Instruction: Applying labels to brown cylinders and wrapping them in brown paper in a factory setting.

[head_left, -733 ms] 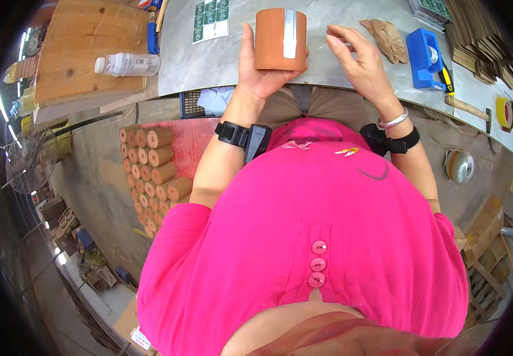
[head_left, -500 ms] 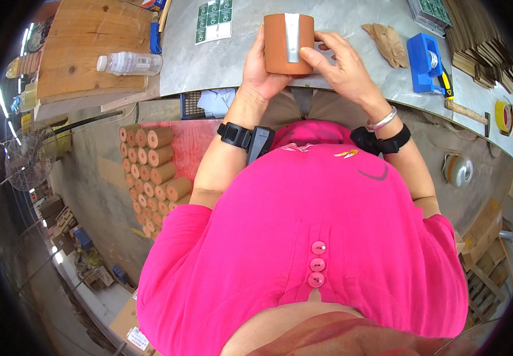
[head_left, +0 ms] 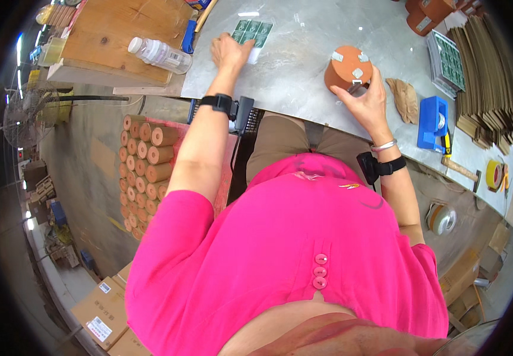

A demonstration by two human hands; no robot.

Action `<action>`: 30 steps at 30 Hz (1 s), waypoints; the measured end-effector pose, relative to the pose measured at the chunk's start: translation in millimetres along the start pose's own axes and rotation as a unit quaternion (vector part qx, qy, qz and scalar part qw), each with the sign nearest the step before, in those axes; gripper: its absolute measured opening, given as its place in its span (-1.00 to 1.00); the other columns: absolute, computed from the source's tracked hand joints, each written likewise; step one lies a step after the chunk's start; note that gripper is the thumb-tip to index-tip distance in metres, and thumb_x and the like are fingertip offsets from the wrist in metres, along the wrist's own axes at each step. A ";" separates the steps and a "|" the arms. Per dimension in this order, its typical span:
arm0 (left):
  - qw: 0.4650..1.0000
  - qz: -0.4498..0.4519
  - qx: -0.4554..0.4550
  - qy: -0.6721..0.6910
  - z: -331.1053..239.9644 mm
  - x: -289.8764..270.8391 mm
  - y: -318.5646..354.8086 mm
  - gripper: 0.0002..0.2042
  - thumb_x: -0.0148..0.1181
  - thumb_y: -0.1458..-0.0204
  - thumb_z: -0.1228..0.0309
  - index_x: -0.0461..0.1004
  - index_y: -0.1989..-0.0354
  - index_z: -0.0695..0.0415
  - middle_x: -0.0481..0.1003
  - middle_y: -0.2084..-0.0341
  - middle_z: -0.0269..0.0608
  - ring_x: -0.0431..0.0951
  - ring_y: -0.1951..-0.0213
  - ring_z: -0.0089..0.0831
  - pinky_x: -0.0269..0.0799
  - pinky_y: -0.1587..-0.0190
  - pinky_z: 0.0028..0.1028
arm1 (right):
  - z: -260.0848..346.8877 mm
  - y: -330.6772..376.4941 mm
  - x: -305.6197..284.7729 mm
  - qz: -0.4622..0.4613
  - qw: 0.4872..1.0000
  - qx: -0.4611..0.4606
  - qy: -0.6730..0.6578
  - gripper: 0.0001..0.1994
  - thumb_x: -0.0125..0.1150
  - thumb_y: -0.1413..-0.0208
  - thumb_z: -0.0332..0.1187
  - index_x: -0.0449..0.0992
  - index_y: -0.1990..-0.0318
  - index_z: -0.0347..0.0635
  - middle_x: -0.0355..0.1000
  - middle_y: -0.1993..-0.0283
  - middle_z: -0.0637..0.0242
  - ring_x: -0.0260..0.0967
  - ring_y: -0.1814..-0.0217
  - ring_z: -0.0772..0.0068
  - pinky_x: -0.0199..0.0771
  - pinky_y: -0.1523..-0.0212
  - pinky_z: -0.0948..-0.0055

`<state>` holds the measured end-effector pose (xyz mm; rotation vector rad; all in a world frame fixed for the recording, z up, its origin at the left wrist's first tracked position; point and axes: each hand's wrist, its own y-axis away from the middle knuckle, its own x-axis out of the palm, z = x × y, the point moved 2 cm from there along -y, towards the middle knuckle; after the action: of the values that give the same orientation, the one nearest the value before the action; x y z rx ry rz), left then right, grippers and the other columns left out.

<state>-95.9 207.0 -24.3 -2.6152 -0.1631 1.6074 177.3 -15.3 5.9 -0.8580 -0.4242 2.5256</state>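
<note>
My left hand [head_left: 231,53] rests over the left part of a green label sheet [head_left: 256,31] on the grey tabletop. Its fingers are bent at the sheet's edge, with the thumb reaching across it. A reddish-brown cylinder [head_left: 349,62] is in my right hand [head_left: 368,101], gripped low on its right side between thumb and fingers. One round end faces up toward me and carries silver tape patches near its rim. Most of the cylinder's side is hidden from this angle. A crumpled brown glove or cloth [head_left: 403,99] lies just right of that hand.
A plastic bottle [head_left: 160,54] lies by a wooden board [head_left: 111,35] at left. On the right are a blue tape dispenser [head_left: 429,123], a hammer [head_left: 461,169], yellow tape [head_left: 494,175] and stacked cardboard [head_left: 494,71]. Brown rolls [head_left: 149,155] are piled below the table.
My left hand has let go of the cylinder and moved left to the label sheet. My right hand has carried the cylinder rightward and turned its end up. The view has shifted.
</note>
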 end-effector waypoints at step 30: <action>0.840 0.000 0.497 0.219 -90.3 -125.7 150.4 -0.72 0.36 0.11 0.55 0.41 0.24 0.16 0.50 0.38 -0.10 0.55 0.30 -0.05 0.48 0.27 -0.21 | 106.8 -21.3 -30.8 0.119 0.976 -0.105 -0.152 -0.90 0.32 -0.23 -0.45 0.61 0.19 -0.30 0.50 0.37 0.41 0.33 0.32 0.64 0.35 0.24 0.53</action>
<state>-63.4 41.8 110.8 -1.9961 0.5473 0.6862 138.1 -27.7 111.3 -0.6254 -0.7354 2.8863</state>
